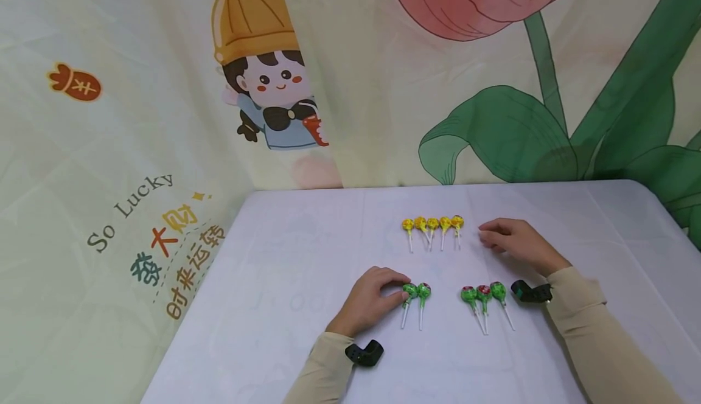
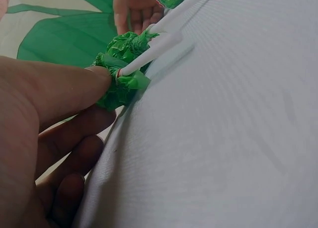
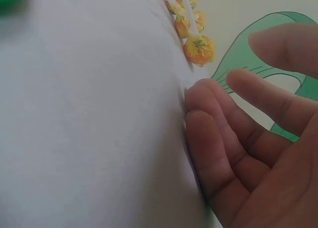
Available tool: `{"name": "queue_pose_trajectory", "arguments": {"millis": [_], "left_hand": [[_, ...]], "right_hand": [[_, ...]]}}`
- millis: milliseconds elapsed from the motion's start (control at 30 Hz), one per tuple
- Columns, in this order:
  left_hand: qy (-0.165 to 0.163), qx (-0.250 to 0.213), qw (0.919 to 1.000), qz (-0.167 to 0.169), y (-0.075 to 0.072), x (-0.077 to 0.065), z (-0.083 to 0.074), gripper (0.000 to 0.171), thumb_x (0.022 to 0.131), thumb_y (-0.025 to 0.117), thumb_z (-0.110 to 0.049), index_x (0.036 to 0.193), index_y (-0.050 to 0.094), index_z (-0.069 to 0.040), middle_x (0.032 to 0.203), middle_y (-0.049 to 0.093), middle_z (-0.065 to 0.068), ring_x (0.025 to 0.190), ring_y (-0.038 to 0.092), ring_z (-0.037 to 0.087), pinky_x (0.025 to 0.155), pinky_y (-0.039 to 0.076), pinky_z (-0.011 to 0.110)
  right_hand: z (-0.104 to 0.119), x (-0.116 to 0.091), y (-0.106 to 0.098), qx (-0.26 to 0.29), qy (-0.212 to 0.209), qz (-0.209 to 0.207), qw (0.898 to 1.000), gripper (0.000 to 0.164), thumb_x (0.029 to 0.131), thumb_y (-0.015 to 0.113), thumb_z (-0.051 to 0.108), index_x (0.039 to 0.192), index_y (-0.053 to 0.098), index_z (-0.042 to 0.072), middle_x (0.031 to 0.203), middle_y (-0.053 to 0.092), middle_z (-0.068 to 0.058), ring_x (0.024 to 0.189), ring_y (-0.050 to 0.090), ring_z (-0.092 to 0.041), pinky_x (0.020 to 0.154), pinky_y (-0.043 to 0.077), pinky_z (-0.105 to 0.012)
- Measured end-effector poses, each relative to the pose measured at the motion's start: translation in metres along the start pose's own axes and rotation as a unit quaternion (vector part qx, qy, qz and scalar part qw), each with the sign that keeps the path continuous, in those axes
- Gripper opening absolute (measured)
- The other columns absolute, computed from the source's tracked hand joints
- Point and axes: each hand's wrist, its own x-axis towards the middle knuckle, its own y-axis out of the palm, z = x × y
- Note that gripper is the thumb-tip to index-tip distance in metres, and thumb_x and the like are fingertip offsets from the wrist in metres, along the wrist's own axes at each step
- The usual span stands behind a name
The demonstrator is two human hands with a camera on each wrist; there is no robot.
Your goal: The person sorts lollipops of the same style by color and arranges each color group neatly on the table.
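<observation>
My left hand (image 1: 373, 300) pinches the wrapped head of a green lollipop (image 1: 409, 290) between thumb and forefinger. Right beside that one lies a second green lollipop (image 1: 424, 291), its white stick pointing toward me. In the left wrist view the thumb presses on the crinkled green wrapper (image 2: 119, 91). My right hand (image 1: 517, 243) rests at the table with loosely bent fingers and holds nothing. Just left of its fingertips is a row of several yellow lollipops (image 1: 432, 224); in the right wrist view the nearest yellow lollipop (image 3: 199, 50) lies beyond the fingers.
Three more green lollipops (image 1: 484, 294) lie in a group in front of the right forearm. Everything sits on a white-covered table (image 1: 306, 240). A printed cloth backdrop (image 1: 372, 87) hangs behind its far edge. Each wrist carries a black camera (image 1: 366, 353).
</observation>
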Motion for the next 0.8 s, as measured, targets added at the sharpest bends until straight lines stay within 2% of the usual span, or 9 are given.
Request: {"name": "queue_pose_trajectory", "arguments": {"millis": [367, 800], "left_hand": [[0.022, 0.011, 0.9997, -0.002, 0.001, 0.001, 0.001, 0.028, 0.093, 0.072, -0.031, 0.121, 0.073, -0.024, 0.114, 0.067, -0.018, 0.105, 0.056, 0.006, 0.092, 0.046, 0.031], [0.015, 0.022, 0.9996, 0.005, 0.001, 0.001, 0.001, 0.028, 0.093, 0.072, -0.033, 0.119, 0.073, -0.026, 0.115, 0.066, -0.020, 0.105, 0.055, 0.005, 0.092, 0.046, 0.031]], "right_hand": [[-0.009, -0.019, 0.007, -0.008, 0.012, -0.014, 1.000, 0.049, 0.100, 0.061, 0.041, 0.134, 0.060, 0.006, 0.111, 0.067, -0.009, 0.100, 0.060, -0.026, 0.079, 0.051, -0.034], [-0.013, -0.045, 0.015, -0.022, -0.001, -0.025, 0.999, 0.048, 0.099, 0.062, 0.041, 0.131, 0.062, 0.006, 0.112, 0.067, -0.008, 0.098, 0.061, -0.024, 0.080, 0.052, -0.034]]}}
